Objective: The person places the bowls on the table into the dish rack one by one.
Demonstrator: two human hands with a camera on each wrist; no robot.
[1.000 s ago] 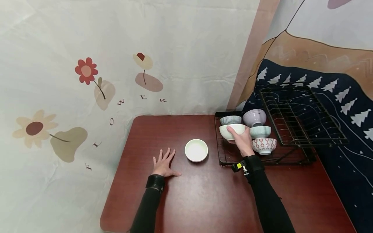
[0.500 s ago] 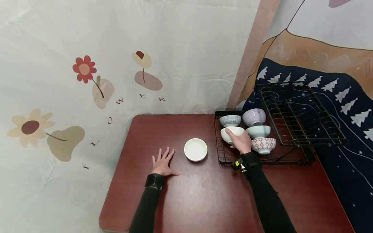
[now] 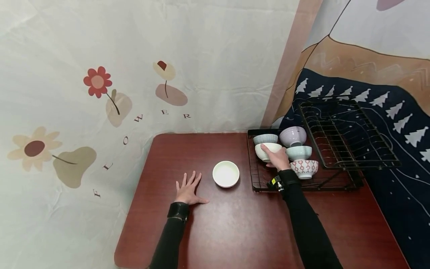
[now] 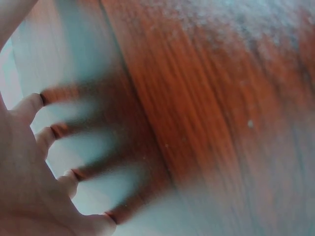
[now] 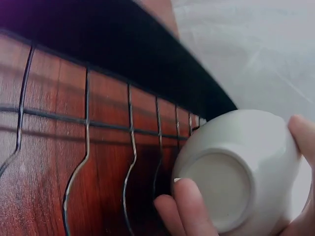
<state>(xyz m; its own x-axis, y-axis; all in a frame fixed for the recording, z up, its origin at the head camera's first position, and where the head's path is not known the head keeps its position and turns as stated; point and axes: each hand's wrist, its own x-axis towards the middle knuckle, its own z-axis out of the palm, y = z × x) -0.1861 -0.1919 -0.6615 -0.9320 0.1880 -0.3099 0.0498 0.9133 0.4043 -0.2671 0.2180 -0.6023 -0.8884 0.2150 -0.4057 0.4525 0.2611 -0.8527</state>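
Note:
My right hand (image 3: pixel 279 158) grips a white bowl (image 3: pixel 265 151) over the left part of the black wire rack (image 3: pixel 255 179). The thumb lies on the bowl's rim side, and in the right wrist view two fingers (image 5: pixel 193 206) rest at its foot. That bowl (image 5: pixel 275 147) is tilted there, its underside facing the camera. My left hand (image 3: pixel 187 191) lies spread on the brown table (image 3: pixel 215 228), fingertips touching the wood. Right of it a shallow white dish (image 3: pixel 226 174) stands on the table.
Behind the held bowl is a grey patterned bowl (image 3: pixel 265 139). A lilac bowl (image 3: pixel 293 136), a pale green bowl (image 3: pixel 299 152) and a red-patterned bowl (image 3: pixel 304 169) line up to the right in the rack. The rack's upper wire shelf (image 3: pixel 349 134) overhangs the right side.
The white bowl dipped toward the rack and then rose slightly, ending a little to the right of where it was. The left hand stays put.

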